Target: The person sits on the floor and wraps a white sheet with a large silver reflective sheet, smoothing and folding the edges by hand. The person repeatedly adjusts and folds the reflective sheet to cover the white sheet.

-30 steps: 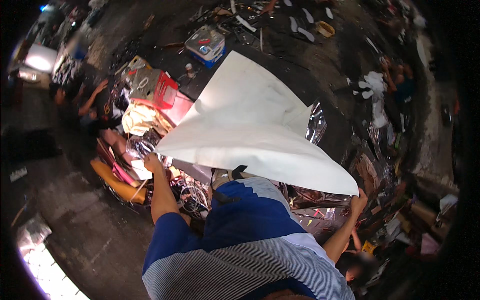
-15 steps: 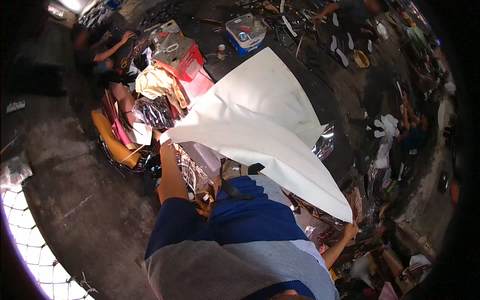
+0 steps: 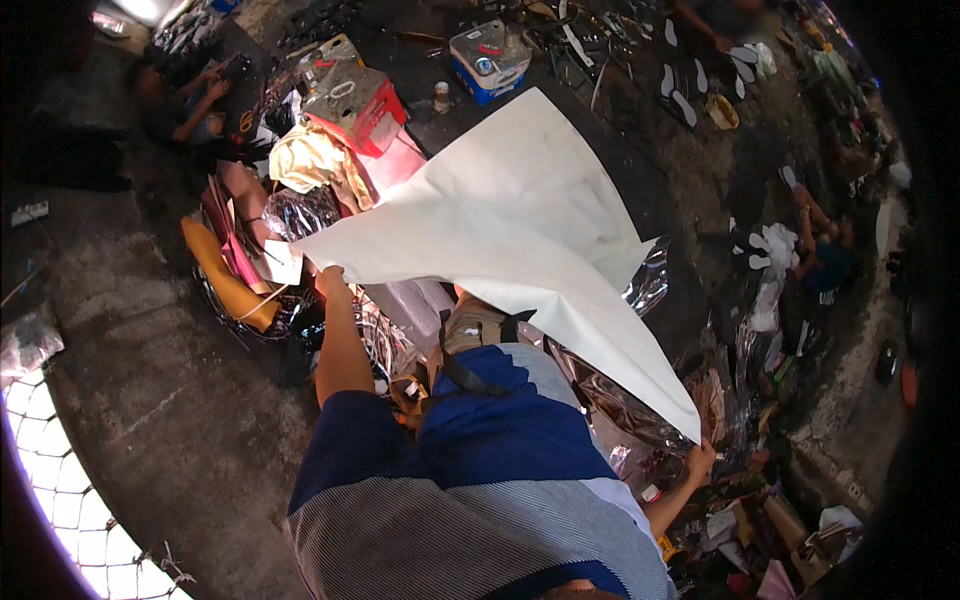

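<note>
We hold the white sheet (image 3: 500,205) spread, our left grip (image 3: 330,280) holding its edge and our right grip (image 3: 702,459) its corner.

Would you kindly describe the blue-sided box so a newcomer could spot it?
Find the large, central white sheet. Just beyond its top corner, leftward, sits a grey-topped box; blue sides set it apart from the red box further left.

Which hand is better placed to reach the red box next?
Probably the left hand: it's nearer the red box, though gripping the white sheet; the right hand holds a corner farther off.
</note>
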`<state>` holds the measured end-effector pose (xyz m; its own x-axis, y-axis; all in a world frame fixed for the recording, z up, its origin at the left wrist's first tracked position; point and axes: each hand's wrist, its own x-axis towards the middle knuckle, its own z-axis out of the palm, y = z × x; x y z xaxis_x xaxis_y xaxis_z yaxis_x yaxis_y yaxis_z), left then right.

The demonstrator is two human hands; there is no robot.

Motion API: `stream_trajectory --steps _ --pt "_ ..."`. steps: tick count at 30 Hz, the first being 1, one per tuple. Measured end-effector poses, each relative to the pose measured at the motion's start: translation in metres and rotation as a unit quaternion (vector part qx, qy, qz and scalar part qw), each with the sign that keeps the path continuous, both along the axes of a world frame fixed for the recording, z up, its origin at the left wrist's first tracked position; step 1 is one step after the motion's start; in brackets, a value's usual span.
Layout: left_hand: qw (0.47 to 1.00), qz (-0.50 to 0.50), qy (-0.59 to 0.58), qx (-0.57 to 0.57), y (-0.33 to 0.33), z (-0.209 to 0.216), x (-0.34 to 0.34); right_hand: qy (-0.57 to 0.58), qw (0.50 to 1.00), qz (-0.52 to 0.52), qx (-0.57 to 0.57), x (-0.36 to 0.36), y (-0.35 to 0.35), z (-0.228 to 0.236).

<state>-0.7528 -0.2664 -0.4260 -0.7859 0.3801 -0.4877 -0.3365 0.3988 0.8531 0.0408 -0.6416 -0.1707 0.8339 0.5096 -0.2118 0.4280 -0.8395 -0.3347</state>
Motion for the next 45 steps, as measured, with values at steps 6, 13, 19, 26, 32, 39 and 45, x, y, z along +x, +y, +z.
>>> stream_trajectory --steps 6,13,19,26,32,39,45 --pt "0.968 -0.188 0.165 0.004 0.02 0.061 0.06 -0.024 0.997 0.068 -0.026 -0.023 0.009 0.013" --pt "0.9 -0.379 0.169 0.133 0.045 0.073 0.147 0.027 0.994 0.095 0.047 -0.095 0.079 0.045" --pt "0.909 -0.332 0.22 0.121 0.08 0.089 0.169 -0.066 0.991 0.108 -0.031 -0.12 0.113 0.051" --pt "0.891 -0.37 0.21 0.159 0.081 0.088 0.171 -0.127 0.981 0.119 0.087 -0.126 0.116 0.026" --pt "0.784 -0.531 0.321 0.026 0.064 0.141 0.196 -0.153 0.977 0.113 0.098 -0.138 0.136 0.027" --pt "0.799 -0.485 0.353 0.036 0.062 0.118 0.197 -0.148 0.967 0.141 0.154 -0.153 0.154 0.041" --pt "0.855 -0.26 0.448 0.026 0.114 0.087 0.113 -0.052 0.972 0.088 0.212 -0.139 0.139 0.03"
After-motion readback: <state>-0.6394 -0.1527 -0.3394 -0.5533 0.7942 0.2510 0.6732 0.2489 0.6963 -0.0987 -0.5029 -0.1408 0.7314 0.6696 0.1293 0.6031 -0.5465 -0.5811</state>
